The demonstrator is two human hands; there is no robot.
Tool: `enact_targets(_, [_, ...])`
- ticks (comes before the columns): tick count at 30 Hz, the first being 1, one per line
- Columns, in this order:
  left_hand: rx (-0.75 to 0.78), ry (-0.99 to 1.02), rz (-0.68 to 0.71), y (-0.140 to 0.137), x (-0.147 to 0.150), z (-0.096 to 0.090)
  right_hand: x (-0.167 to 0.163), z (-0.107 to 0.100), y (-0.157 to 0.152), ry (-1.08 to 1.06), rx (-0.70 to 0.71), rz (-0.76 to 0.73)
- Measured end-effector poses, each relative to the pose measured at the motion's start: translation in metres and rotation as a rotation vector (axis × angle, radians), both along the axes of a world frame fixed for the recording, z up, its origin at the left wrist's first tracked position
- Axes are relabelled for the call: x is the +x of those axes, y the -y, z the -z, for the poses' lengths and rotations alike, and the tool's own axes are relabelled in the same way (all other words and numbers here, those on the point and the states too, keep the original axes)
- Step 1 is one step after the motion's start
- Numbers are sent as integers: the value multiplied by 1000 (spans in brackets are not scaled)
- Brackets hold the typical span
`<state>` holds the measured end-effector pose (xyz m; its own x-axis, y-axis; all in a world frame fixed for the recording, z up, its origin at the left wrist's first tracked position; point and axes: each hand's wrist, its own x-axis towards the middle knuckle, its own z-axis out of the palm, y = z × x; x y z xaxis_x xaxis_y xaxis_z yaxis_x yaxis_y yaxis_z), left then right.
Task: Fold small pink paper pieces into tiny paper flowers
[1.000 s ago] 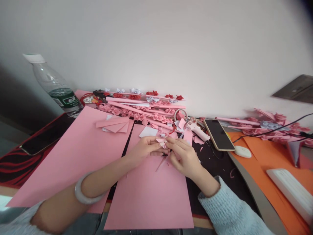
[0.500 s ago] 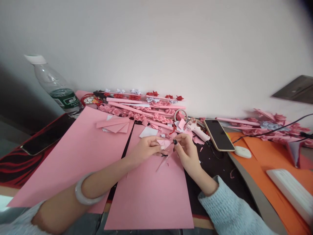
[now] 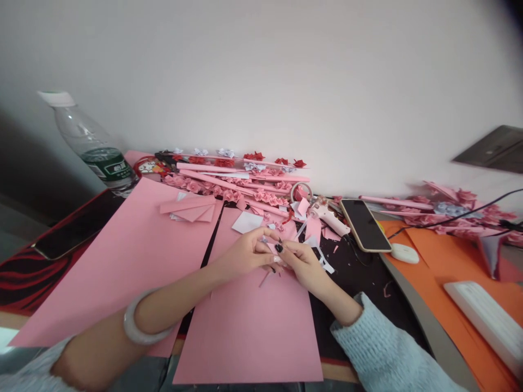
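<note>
My left hand [image 3: 247,252] and my right hand [image 3: 303,263] meet over the middle pink sheet [image 3: 249,337], fingers pinched together. Between their fingertips is a small folded piece of pink paper [image 3: 272,247], mostly covered by the fingers. My right thumb, with a dark nail, presses on it from the right. A thin paper strip [image 3: 266,279] lies just below the hands. Beyond my left hand rests a white paper square [image 3: 247,222]. White paper scraps [image 3: 324,261] lie right of my right hand.
Paper flowers and rolled pink stems [image 3: 229,185] line the wall. A glue gun [image 3: 329,215], tape roll [image 3: 301,191] and phone [image 3: 365,224] sit behind my right hand. At left stand a water bottle [image 3: 98,147] and folded pink papers [image 3: 192,208]. Orange sheets [image 3: 433,272] lie right.
My right hand has moved left and closer to my left hand, covering more of the pink paper. White scraps right of it now show.
</note>
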<state>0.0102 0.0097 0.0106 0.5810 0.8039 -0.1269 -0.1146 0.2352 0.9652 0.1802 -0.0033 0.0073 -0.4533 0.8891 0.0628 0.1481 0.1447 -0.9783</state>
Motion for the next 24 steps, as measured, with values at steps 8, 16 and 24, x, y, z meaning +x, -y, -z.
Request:
enact_targets(8, [41,-19,21,-1,-1,-2,-1,-1,0,89,34,40])
enact_targets(16, [-37,-29,102,-5,-3,4,-1,4,1,-21,19,134])
enact_targets(24, [13,-72,27,-5,-3,6,-3,1,1,124,96,200])
